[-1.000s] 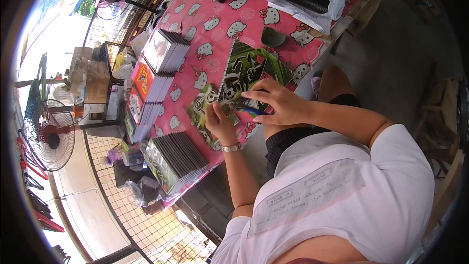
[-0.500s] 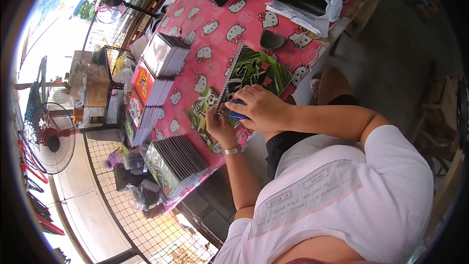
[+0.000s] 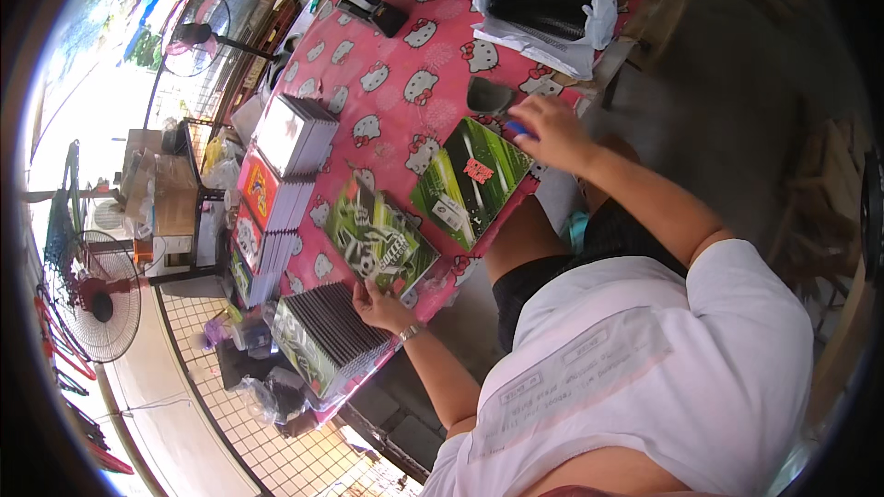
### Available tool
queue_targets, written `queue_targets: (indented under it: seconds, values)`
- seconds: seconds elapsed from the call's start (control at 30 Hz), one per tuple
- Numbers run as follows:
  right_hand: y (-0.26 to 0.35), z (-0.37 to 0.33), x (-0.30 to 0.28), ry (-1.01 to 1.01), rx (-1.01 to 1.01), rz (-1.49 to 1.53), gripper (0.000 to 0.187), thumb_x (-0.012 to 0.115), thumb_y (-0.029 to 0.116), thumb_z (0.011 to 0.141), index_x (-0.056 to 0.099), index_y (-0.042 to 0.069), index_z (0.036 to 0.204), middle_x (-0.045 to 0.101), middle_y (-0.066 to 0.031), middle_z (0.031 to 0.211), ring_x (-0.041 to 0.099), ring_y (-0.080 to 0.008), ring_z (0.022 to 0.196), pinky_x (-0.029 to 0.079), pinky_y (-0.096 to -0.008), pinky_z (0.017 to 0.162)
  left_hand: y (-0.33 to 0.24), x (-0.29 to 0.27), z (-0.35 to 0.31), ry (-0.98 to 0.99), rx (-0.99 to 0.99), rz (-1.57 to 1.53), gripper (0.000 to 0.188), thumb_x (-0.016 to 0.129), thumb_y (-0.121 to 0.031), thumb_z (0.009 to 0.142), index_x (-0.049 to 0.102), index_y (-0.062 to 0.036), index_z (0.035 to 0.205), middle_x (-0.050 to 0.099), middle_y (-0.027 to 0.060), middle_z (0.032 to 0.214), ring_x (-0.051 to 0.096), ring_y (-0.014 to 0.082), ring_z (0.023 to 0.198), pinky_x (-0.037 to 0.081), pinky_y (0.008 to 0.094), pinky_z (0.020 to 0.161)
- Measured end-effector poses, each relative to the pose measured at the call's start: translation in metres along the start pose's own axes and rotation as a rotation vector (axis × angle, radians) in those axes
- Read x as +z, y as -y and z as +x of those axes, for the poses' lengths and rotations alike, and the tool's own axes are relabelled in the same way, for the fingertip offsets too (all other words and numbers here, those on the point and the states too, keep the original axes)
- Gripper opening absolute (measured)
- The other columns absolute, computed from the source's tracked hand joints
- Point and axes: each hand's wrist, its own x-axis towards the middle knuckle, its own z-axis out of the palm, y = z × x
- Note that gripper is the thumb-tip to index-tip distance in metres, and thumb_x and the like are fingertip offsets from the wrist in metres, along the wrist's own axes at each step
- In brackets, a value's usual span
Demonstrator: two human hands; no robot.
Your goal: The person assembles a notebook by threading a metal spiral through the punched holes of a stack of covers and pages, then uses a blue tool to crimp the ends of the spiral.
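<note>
A green notebook with a football design lies on the table, and my left hand holds its near edge between thumb and fingers. To its right lies a second notebook, green and black with a red patch and a white label. My right hand is raised past that notebook's far right corner. Its fingers are closed around a blue-handled hand tool, mostly hidden by the hand. Close to this hand stands a small dark grey bowl.
The table has a pink cartoon-cat cover. Dark-spined notebooks are stacked at its near left, with more stacks along the left edge. Farther off are a black tape dispenser and black binding coils in white wrapping.
My right hand has moved away and right with the blue-handled tool, toward the bowl. The left hand has moved nearer and left to the football notebook. The spiral edge between my hands no longer shows there.
</note>
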Motion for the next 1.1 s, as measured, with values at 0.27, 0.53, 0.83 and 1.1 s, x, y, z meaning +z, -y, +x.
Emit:
queue_targets:
  seconds: [0.27,0.53,0.83,1.1]
  values:
    - [-0.091,0.089,0.000,-0.303,-0.005,-0.006,0.011,0.065,0.016,0.084,0.065,0.007,0.090,0.063,-0.0141,0.091,0.062,-0.0346,0.094,0.050,-0.0454,0.084,0.019,0.016,-0.006,0.045,0.738,0.823,0.019,0.071,-0.010,0.082,0.069,-0.0007,0.099,0.063,0.0145,0.097,0.058,0.0345,0.098,0.045,0.0451,0.091]
    - [-0.156,0.163,0.026,-0.041,0.209,-0.173,0.031,0.061,0.002,0.077,0.064,0.004,0.108,0.069,-0.0158,0.093,0.066,-0.0321,0.074,0.053,-0.0446,0.065,-0.041,0.151,-0.128,1.019,1.121,0.752,0.028,0.071,-0.023,0.082,0.063,-0.0074,0.104,0.062,0.0110,0.107,0.060,0.0317,0.100,0.051,0.0430,0.083]
    - [-0.125,0.175,-0.035,0.357,0.723,0.732,0.041,0.061,0.030,0.089,0.063,0.008,0.123,0.063,-0.0057,0.086,0.052,-0.0126,0.060,0.042,-0.0305,0.048,-0.093,0.120,-0.079,1.276,0.912,0.762,0.032,0.059,-0.011,0.086,0.061,-0.0121,0.118,0.064,0.0117,0.102,0.062,0.0327,0.095,0.053,0.0439,0.074]
    - [-0.061,0.163,-0.022,0.224,-0.067,0.285,0.018,0.067,0.016,0.082,0.070,0.003,0.094,0.072,-0.0138,0.089,0.070,-0.0272,0.087,0.054,-0.0377,0.079,-0.108,0.121,-0.067,0.847,1.083,0.789,0.024,0.056,0.000,0.080,0.057,-0.0057,0.103,0.063,0.0148,0.099,0.059,0.0349,0.097,0.042,0.0461,0.094]
